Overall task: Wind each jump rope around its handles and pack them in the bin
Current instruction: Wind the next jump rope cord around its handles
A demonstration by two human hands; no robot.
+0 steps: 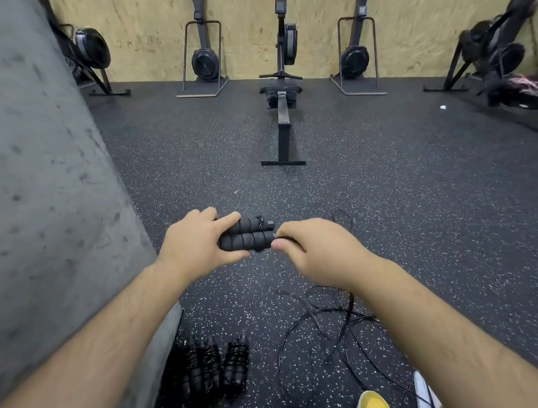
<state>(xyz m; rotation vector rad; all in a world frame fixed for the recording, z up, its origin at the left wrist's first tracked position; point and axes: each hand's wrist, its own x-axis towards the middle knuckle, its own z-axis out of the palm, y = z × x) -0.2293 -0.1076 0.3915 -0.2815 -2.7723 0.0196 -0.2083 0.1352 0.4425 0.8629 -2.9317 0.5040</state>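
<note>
Gripping paired foam handles (246, 236) in left hand (198, 238); right hand (313, 248) pinching cord at their tip. Winding barely starting: loose cord (330, 331) trailing below, wound ropes (214, 365) waiting beneath, bin unseen.

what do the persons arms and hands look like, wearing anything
Both forearms are bare up to the picture's edge: no sleeves in view. The left hand and right hand wear no gloves, and no rings, watch or wristbands show. Fine hair covers both forearms.
</note>
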